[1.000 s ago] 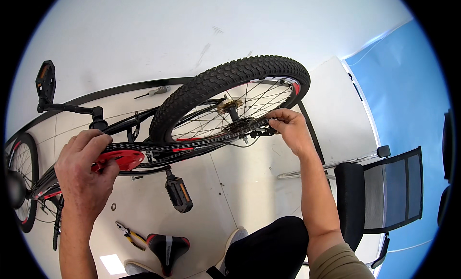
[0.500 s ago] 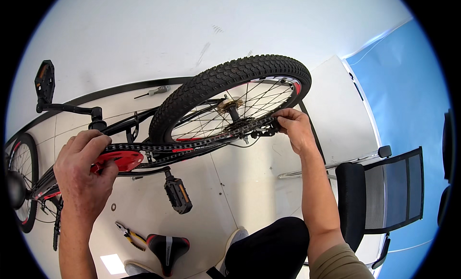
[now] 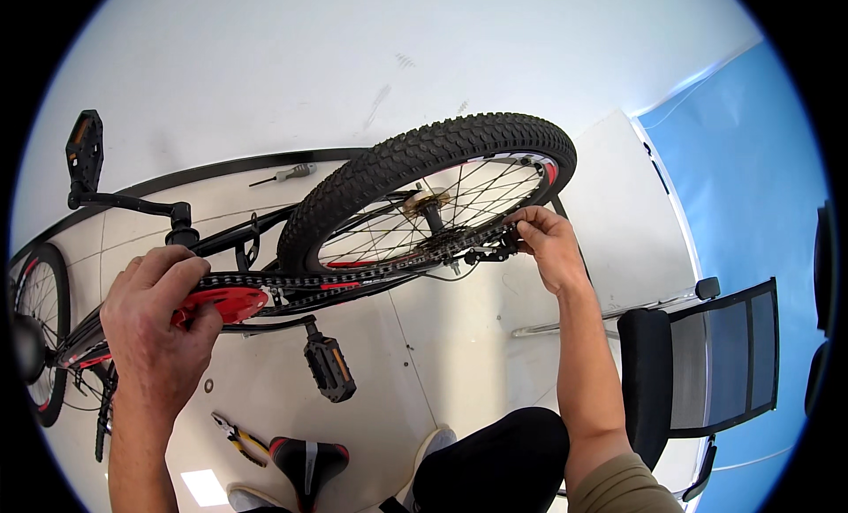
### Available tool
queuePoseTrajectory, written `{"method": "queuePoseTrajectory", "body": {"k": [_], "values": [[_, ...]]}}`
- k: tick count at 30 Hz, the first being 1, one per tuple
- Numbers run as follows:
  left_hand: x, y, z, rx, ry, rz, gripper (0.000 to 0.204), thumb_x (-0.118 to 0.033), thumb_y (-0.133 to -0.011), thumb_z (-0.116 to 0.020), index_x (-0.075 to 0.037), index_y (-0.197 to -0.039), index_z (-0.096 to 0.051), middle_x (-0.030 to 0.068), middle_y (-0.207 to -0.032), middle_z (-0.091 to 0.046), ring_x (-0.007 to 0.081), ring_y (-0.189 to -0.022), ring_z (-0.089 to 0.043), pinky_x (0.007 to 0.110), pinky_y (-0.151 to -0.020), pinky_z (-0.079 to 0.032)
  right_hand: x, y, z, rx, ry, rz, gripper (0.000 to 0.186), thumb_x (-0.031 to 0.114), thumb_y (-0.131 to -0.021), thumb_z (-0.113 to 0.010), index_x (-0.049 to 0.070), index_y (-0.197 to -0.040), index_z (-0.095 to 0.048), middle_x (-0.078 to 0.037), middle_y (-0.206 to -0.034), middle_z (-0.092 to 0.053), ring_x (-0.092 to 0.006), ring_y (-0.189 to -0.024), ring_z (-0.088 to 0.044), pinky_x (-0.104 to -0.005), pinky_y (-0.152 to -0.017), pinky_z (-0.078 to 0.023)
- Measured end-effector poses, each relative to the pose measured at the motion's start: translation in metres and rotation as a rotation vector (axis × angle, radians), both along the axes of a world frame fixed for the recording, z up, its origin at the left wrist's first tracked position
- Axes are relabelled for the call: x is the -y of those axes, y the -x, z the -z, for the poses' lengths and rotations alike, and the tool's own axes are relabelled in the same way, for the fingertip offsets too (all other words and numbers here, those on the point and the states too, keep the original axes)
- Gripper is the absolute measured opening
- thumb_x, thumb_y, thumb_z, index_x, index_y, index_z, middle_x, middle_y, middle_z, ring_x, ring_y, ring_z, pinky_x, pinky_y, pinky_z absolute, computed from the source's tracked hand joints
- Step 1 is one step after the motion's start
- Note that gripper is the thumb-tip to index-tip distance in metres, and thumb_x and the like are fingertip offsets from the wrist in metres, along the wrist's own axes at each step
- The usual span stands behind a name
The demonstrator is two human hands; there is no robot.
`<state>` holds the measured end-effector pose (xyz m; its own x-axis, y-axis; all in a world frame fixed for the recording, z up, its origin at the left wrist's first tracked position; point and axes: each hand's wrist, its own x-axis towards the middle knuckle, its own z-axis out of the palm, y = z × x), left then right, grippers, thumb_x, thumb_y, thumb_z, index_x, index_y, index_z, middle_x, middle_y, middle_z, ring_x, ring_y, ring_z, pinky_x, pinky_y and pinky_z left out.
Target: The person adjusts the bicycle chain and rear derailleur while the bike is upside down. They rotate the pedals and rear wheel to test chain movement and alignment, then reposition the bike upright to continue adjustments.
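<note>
A black and red bicycle lies tipped in front of me, its rear wheel [image 3: 424, 155] raised toward the wall. At the red chainring guard [image 3: 237, 305], my left hand [image 3: 159, 328] is closed around the chain [image 3: 353, 272] and the guard's edge, its fingertips partly hidden. The chain runs right from there to the rear sprockets [image 3: 440, 246]. Next to the rear derailleur [image 3: 488, 255], my right hand [image 3: 552, 248] pinches the chain's far end between thumb and fingers. One pedal [image 3: 329, 369] points toward me; the other pedal [image 3: 85, 151] sticks up at the far left.
On the floor near my feet lie pliers [image 3: 240, 440] with yellow and black handles and a bicycle saddle [image 3: 309, 469]. A screwdriver [image 3: 284, 175] rests by the wall behind the frame. An office chair [image 3: 698, 363] stands at right. The front wheel [image 3: 44, 332] is far left.
The bicycle and both hands sit slightly lower in view, partly because the view itself shifted. Both hands keep their grips on the chain.
</note>
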<state>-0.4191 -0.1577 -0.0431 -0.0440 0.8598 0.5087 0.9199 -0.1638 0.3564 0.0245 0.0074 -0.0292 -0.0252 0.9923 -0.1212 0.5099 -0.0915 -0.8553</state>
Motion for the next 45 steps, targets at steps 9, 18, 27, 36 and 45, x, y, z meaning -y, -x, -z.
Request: {"method": "queuePoseTrajectory", "body": {"k": [9, 18, 27, 36, 45], "values": [[0.000, 0.000, 0.000, 0.011, 0.010, -0.003, 0.031, 0.004, -0.067, -0.067, 0.000, -0.097, -0.069, 0.0134, -0.102, -0.070, 0.0339, -0.091, -0.068, 0.043, -0.077, -0.057, 0.000, 0.003, 0.001, -0.128, -0.002, 0.017, 0.016, 0.003, -0.104, -0.054, 0.000, -0.107, -0.070, -0.006, -0.096, -0.071, -0.0129, -0.084, -0.066, -0.0306, -0.078, -0.056], [0.001, 0.001, 0.000, 0.014, 0.004, 0.007, 0.032, 0.004, -0.066, -0.068, -0.001, -0.098, -0.069, 0.0134, -0.103, -0.070, 0.0341, -0.091, -0.068, 0.042, -0.079, -0.056, -0.001, -0.002, 0.008, 0.115, -0.077, -0.002, 0.014, -0.002, -0.101, -0.056, -0.001, -0.103, -0.070, -0.005, -0.091, -0.071, -0.0110, -0.078, -0.062, -0.0281, -0.069, -0.052], [0.002, 0.002, 0.002, 0.018, 0.008, -0.003, 0.033, 0.003, -0.067, -0.068, -0.001, -0.099, -0.069, 0.0126, -0.104, -0.070, 0.0340, -0.093, -0.067, 0.043, -0.081, -0.055, -0.002, -0.003, 0.020, 0.062, -0.094, 0.065, 0.018, -0.002, -0.098, -0.060, -0.005, -0.111, -0.073, -0.007, -0.092, -0.073, -0.0112, -0.079, -0.064, -0.0278, -0.071, -0.053], [0.002, 0.001, 0.003, 0.031, 0.010, -0.018, 0.032, 0.003, -0.068, -0.068, -0.001, -0.099, -0.069, 0.0128, -0.104, -0.070, 0.0342, -0.092, -0.067, 0.043, -0.081, -0.055, 0.002, 0.002, 0.013, 0.194, -0.133, 0.077, 0.023, -0.004, -0.093, -0.058, -0.007, -0.110, -0.074, -0.011, -0.095, -0.076, -0.0152, -0.083, -0.068, -0.0293, -0.077, -0.055], [0.003, 0.000, 0.002, 0.038, 0.016, -0.013, 0.033, 0.004, -0.067, -0.069, -0.001, -0.100, -0.069, 0.0131, -0.105, -0.070, 0.0344, -0.093, -0.068, 0.042, -0.080, -0.056, 0.005, -0.004, 0.010, 0.405, -0.167, -0.037, 0.037, -0.007, -0.087, -0.050, -0.006, -0.114, -0.074, -0.019, -0.099, -0.078, -0.0218, -0.090, -0.072, -0.0327, -0.084, -0.056]]}}
